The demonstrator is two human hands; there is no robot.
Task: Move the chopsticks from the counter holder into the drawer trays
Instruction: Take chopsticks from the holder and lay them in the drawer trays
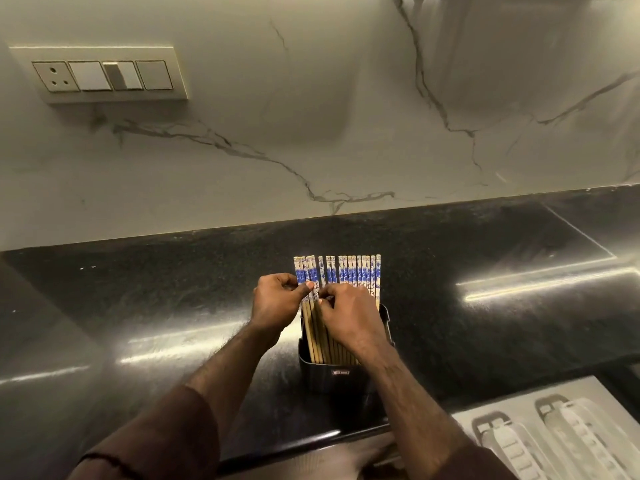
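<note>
Chopsticks [349, 273] stand upright in a row in a black holder [323, 377], patterned blue-and-white ends up, plain wooden ends down inside it. The holder sits on the dark polished surface [173, 289] near its front edge, probably so it stays within easy reach and directly above the drawer. All chopsticks seen are in the holder; none appear in the trays.

The left hand [277, 299] pinches the leftmost few chopsticks, thumb across their patterned part, grip closed on them. Looks like it is splitting a small bunch away from the row so they lift out clean. The right hand [346, 313] lies over the middle of the row, fingers curled against the sticks; whether it actually clamps any or just steadies them cannot be told. Likely it holds the rest back so they don't tip or come along.

Drawer trays [554, 434] show at lower right, pale, with molded slots, below the surface edge and well apart from the holder. Open and waiting, so the step in hand is judged the first pick-up, task barely begun.
</note>
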